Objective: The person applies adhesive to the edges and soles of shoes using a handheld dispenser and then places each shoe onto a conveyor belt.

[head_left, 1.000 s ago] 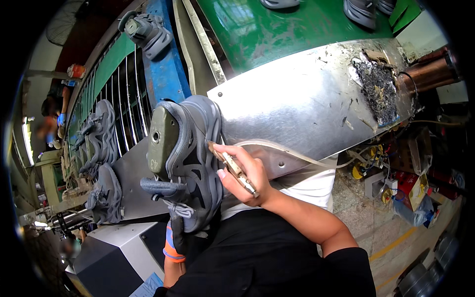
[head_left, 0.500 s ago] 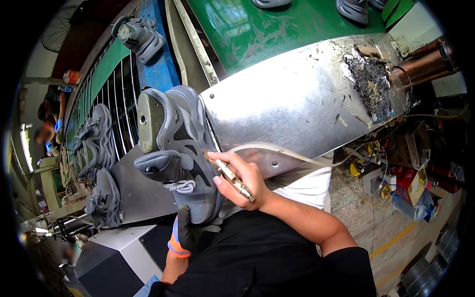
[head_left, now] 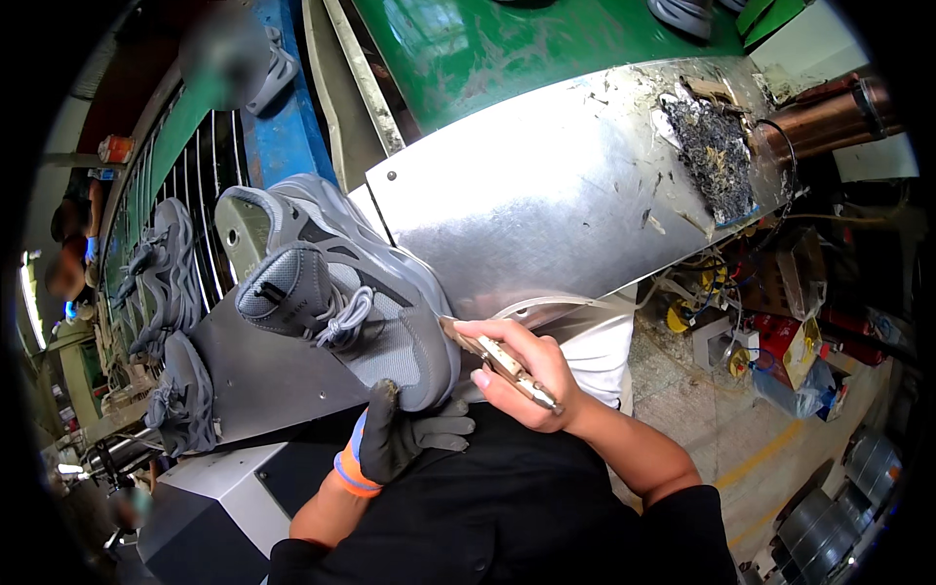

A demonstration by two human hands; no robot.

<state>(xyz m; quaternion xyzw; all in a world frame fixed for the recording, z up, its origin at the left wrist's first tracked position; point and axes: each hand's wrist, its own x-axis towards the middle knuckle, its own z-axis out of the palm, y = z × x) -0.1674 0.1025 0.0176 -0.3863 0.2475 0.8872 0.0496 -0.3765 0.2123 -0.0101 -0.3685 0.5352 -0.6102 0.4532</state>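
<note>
A grey sneaker (head_left: 380, 336) with a knitted upper, tied laces and a chunky sole lies tilted before me, its toe toward my body. A greenish last (head_left: 244, 226) shows in its heel opening. My left hand (head_left: 402, 434), in a dark glove with an orange cuff, grips the toe, thumb on the upper and fingers stretched past the tip. My bare right hand (head_left: 531, 375) is closed round a slim brass-coloured metal hand tool (head_left: 509, 366). The tool's narrow brownish end meets the sole edge on the toe's right side; its exact kind is unclear.
Beyond the sneaker runs a shiny metal plate (head_left: 526, 185) with dark residue (head_left: 717, 156) near a copper-coloured pipe (head_left: 829, 122). Behind lies a green surface (head_left: 507, 49). More grey sneakers (head_left: 171, 273) stand at left by a wire rack. A pale hose (head_left: 565, 300) crosses the plate's near edge.
The sneaker has turned so more of its upper and tongue shows. My right hand and tool have shifted right and slightly down, from the sole's mid-side toward the toe. My left fingers are more visible.
</note>
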